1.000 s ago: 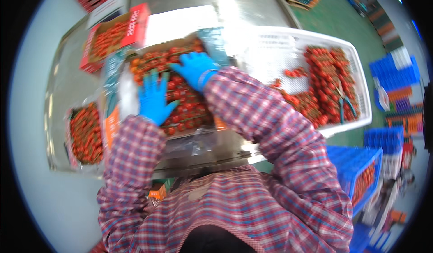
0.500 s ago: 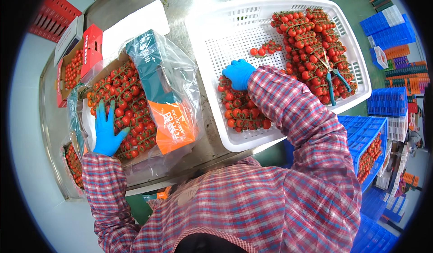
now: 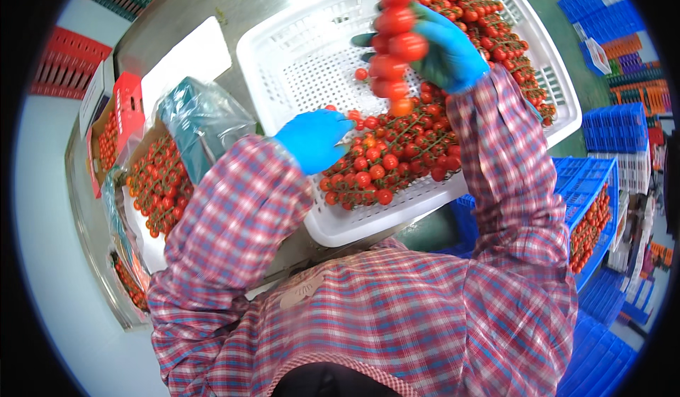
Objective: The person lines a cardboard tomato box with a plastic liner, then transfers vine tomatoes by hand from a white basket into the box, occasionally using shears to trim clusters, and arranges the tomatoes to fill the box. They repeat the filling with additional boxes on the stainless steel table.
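Note:
A vine of cherry tomatoes hangs raised over the white plastic basket, slightly blurred. My right hand, in a blue glove, is closed around it from the right. My left hand, gloved alike, lies at the left edge of the tomato vines heaped in the near part of the basket. Its fingertips reach toward these tomatoes; their grip is partly hidden. More vines are stacked along the basket's right side, partly behind my right arm.
Left of the basket, a tomato-filled box has clear plastic film around it, partly behind my left sleeve. Beyond it are a red-sided box and a white sheet on the metal table. Blue crates stand at the right.
My left hand has left the box and crossed right to the basket. My right hand has lifted a tomato vine and moved up and right. The view has shifted somewhat.

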Motion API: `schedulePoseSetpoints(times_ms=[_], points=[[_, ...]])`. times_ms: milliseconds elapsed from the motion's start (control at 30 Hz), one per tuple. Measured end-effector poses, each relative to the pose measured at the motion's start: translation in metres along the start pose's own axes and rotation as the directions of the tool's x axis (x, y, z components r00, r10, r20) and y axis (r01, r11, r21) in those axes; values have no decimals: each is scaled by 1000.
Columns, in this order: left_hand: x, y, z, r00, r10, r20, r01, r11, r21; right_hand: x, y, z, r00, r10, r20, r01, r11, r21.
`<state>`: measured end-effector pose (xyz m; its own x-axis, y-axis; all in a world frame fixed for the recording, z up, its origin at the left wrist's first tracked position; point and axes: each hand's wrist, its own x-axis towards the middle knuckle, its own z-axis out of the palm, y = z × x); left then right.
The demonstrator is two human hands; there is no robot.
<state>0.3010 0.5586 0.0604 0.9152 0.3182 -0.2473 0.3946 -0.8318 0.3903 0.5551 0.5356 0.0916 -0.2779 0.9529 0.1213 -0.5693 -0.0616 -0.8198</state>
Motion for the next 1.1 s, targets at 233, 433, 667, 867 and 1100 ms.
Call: schedulePoseSetpoints(times_ms=[233,433,667,867,1100], points=[[129,-6,76,976,-207,-67,171,922,-348,-110,17,8,874,-142,-464,403,745,532],[183,-35,89,957,-184,225,278,804,-526,-157,30,31,822,-231,-521,534,630,563],[153,-42,30,829,-305,468,559,454,-694,-167,24,61,809,-60,-585,419,756,503],[67,-11,-34,973,68,222,226,-60,-972,-160,20,77,942,-58,-329,292,624,725],[-31,50,-48,986,-87,-144,-168,-416,-894,-140,28,91,986,-11,-164,133,640,757]])
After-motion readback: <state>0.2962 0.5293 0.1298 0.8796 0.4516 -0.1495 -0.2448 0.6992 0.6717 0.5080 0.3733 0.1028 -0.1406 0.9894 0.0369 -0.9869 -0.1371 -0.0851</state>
